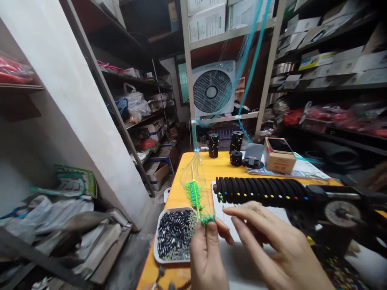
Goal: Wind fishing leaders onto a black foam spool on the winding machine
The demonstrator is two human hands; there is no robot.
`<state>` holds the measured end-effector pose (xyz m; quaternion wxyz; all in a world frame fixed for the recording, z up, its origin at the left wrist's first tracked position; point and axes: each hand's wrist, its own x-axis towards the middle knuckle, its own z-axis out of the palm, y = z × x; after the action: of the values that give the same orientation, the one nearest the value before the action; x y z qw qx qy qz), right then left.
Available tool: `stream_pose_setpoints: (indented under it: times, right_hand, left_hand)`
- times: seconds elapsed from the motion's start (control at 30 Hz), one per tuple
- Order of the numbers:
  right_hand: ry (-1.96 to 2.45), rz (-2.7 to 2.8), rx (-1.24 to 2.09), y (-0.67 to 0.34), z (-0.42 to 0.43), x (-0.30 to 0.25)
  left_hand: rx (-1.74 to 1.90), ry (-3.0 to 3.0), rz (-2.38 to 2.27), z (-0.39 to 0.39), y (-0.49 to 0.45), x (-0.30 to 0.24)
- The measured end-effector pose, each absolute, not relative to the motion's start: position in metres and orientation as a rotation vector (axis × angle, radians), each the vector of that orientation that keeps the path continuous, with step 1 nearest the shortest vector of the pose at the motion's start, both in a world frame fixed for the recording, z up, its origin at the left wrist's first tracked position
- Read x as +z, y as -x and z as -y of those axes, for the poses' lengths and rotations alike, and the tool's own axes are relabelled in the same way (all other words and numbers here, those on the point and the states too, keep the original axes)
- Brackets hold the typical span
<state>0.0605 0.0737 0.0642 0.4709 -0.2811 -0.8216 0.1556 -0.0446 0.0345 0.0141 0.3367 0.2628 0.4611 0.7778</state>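
My left hand (208, 249) pinches a cluster of small green pieces (208, 219) on fine line between thumb and forefinger. To its right is my right hand (269, 241), fingers stretched out and apart, with its fingertips close to a small green strand (221, 197). That strand hangs by the end of a black ribbed roller (260, 189) dotted with coloured beads. Beyond my left hand, a thin stick (193, 174) carries a bundle of green and blue pieces (194, 194) with fine lines fanning out. A white tray (156, 245) of small dark metallic pieces lies beside my left hand.
On the yellow table (201, 161) stand black spools (213, 146), a grey stand (253, 155) and a cardboard box (278, 159) with a phone on top. A black machine (341, 209) occupies the right. A box fan (213, 88) and loaded shelves stand behind; teal strands (252, 68) hang down.
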Motion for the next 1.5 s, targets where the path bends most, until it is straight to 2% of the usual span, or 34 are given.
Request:
stream_pose_setpoints:
  times: [0.17, 0.27, 0.5, 0.67, 1.07, 1.27, 1.5]
  right_hand:
    - [0.733, 1.948, 0.596, -0.051, -0.071, 0.068]
    - [0.729, 1.846, 0.637, -0.049, -0.071, 0.064]
    - [0.804, 1.6, 1.031, -0.044, -0.071, 0.06]
    - [0.891, 1.494, 0.896, -0.033, -0.077, 0.061]
    - [0.98, 1.72, 0.655, -0.046, -0.077, 0.051]
    - [0.811, 1.962, 0.263, -0.069, -0.076, 0.049]
    - [0.793, 1.97, 0.611, -0.064, -0.067, 0.067]
  left_hand:
    - [2.027, -0.397, -1.275, -0.037, 0.035, -0.003]
    - [2.0, -0.45, -1.251, -0.04, 0.034, -0.002]
    - [2.072, -0.635, -1.108, -0.045, 0.047, 0.015]
    - [2.13, -0.671, -1.05, -0.045, 0.057, 0.015]
    - [2.107, -0.764, -1.077, -0.039, 0.058, 0.012]
    - [2.011, -0.763, -1.139, -0.036, 0.043, 0.015]
    - [1.953, -0.555, -1.36, -0.038, 0.027, -0.01]
